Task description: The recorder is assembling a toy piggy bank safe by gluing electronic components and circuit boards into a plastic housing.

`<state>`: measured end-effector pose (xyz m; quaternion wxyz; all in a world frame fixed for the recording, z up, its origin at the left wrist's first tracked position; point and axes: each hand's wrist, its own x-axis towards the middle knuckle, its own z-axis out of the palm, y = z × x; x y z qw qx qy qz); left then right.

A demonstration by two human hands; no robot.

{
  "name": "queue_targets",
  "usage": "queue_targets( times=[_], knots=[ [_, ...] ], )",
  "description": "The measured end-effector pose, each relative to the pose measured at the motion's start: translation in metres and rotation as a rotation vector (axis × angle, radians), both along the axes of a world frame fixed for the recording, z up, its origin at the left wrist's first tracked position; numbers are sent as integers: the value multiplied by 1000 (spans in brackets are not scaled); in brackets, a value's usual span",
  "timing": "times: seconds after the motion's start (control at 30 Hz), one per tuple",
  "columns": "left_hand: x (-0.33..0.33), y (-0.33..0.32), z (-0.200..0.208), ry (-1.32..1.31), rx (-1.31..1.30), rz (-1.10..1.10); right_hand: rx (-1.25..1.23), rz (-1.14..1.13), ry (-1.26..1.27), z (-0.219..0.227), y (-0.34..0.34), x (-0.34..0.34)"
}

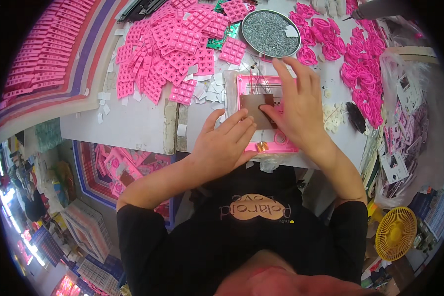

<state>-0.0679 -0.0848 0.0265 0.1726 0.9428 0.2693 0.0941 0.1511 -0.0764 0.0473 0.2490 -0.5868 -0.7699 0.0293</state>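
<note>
A pink plastic housing (284, 147) lies in front of me near the table's edge, with a brown circuit board (255, 106) over its middle. Thin wires (261, 81) run up from the board's far edge. My left hand (221, 143) is spread out, its fingertips at the board's left edge and its thumb over the near rim of the housing. My right hand (303, 101) reaches in from the right with its thumb on the board. Its other fingers stretch away over the far right part of the housing, partly hiding it. Neither hand is closed round anything.
A heap of pink keypads (167, 47) and white paper squares (214, 91) lie to the left. Beyond the housing stands a round dish (242, 33) of small screws. Pink moulded parts (362, 69) and white discs (333, 114) are at right. A blue-rimmed crate (84, 170) sits below the table at left.
</note>
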Motion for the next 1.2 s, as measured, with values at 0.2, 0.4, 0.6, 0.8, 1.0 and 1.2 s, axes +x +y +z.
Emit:
queue_targets(
  times=[0.2,0.4,0.6,0.8,1.0,1.2],
  knots=[
    [4,3,2,22,7,-8,-189,280,-173,-16,-54,-3],
    [10,9,11,59,-27,-51,-240,327,-216,-8,-47,-2],
    [53,142,17,-296,-80,87,-217,327,-331,-4,-48,-8],
    [134,219,-29,180,313,-30,-216,300,-312,-4,-50,-8],
    [137,234,-34,16,445,11,-221,310,-304,-5,-51,-9],
    [139,243,-37,76,556,78,-213,299,-335,-2,-51,-11]
  ],
)
